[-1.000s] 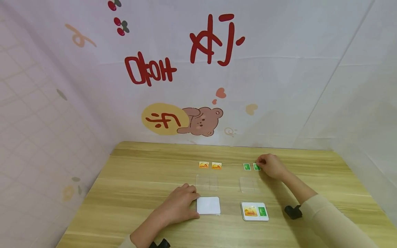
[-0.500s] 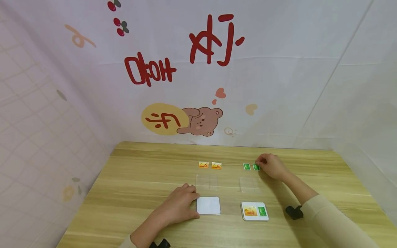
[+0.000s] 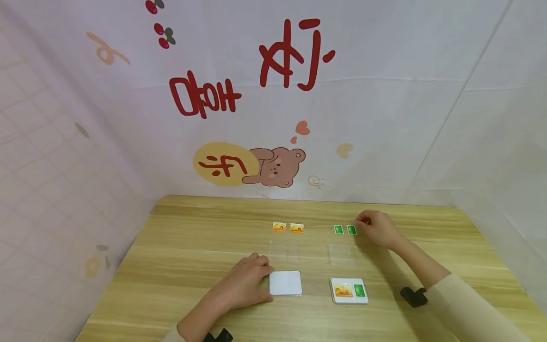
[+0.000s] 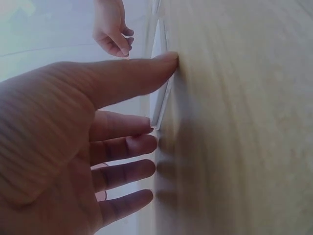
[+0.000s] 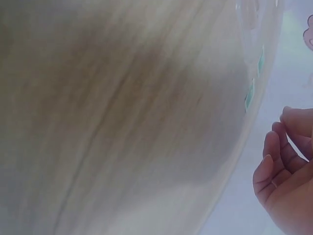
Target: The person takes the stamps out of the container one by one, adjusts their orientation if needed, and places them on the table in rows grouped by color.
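Note:
My left hand (image 3: 245, 284) rests at the left end of a white plate with rounded corners (image 3: 285, 283). Its thumb is at the near corner and a forefinger at the far one; in the left wrist view the fingers (image 4: 128, 169) are fairly straight. At the back right, my right hand (image 3: 378, 229) hovers just beside a green stamp-like piece (image 3: 351, 230), apart from it. In the right wrist view, the right hand's (image 5: 288, 171) thumb and forefinger tips are close together, with nothing seen between them. A second green stamp-like piece (image 3: 338, 230) lies to the left.
Two orange stamp-like pieces (image 3: 279, 227) lie at the back. Two clear plates (image 3: 284, 251) lie in front of the stamp-like rows. A white plate (image 3: 349, 300) bearing one orange and one green picture sits at front right. A printed cloth wall (image 3: 384, 118) rises behind the wooden table (image 3: 192, 247).
My right hand has drawn slightly right, off the right-hand green stamp-like piece it was touching. The left hand has stayed by the white plate.

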A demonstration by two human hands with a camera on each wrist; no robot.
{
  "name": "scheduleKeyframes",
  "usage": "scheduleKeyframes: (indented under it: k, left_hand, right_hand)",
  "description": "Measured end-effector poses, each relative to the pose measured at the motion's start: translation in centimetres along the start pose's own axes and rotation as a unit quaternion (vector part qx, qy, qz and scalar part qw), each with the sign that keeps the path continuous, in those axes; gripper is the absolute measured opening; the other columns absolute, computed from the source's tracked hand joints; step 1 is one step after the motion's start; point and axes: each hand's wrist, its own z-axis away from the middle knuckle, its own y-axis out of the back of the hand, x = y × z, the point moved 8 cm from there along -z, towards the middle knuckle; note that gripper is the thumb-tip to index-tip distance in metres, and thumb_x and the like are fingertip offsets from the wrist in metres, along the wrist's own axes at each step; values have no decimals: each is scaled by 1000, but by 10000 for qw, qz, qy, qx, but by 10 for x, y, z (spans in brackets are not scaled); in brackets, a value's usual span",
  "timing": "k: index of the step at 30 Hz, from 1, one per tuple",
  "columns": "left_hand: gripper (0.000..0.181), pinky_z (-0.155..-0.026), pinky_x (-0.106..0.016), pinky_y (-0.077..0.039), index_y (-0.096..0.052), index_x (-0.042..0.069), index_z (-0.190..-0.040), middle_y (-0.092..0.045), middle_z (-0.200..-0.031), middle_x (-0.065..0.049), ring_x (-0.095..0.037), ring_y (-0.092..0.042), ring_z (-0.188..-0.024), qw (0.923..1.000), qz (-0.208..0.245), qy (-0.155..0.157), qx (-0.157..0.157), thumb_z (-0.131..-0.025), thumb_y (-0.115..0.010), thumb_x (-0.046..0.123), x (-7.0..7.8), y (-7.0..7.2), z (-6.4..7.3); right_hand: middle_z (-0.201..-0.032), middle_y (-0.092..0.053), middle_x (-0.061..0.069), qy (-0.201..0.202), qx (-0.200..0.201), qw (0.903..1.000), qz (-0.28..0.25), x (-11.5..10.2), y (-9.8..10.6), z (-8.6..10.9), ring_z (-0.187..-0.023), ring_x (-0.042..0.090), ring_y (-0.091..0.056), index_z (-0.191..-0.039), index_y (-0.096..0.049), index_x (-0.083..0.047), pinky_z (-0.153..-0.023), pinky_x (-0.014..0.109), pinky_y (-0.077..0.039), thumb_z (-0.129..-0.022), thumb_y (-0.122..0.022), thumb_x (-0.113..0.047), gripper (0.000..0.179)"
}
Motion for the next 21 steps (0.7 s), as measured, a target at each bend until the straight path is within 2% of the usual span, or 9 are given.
scheduleKeyframes:
  k: [7,11,14,21]
  left_hand:
    - [56,-96,-36,-49,-75,6,-124,-65,-118,3,-15,-56,-107,9998,172,58,-47,-80,-91,37,0,2,0]
    - [54,-96,-37,-49,-75,6,-122,-65,-120,3,-14,-56,-108,9998,79,-150,94,-79,-92,34,12,5,-4]
    - [58,-98,-37,-48,-73,7,-127,-64,-125,3,-15,-56,-112,9993,-27,-300,230,-79,-92,34,22,7,-8]
    - [71,-109,-42,-44,-64,13,-143,-60,-141,3,-18,-53,-127,9985,-3,-319,446,-83,-88,42,40,8,-20]
  right_hand:
    - [-85,-67,2,122,63,9998,-131,-9,7,14,-74,16,-54,-97,-75,1,-63,29,-46,-97,-70,-2,5]
    - [-86,-67,2,180,115,9997,-148,-14,12,25,-74,17,-54,-99,-75,0,-61,28,-45,-98,-70,-2,5]
    - [-87,-68,2,198,165,9995,-176,-20,14,33,-75,16,-55,-99,-75,-2,-61,28,-45,-98,-71,-4,5]
    - [-92,-69,-3,380,197,9986,-321,-37,14,48,-79,12,-57,-98,-76,-5,-63,27,-48,-95,-75,-5,3]
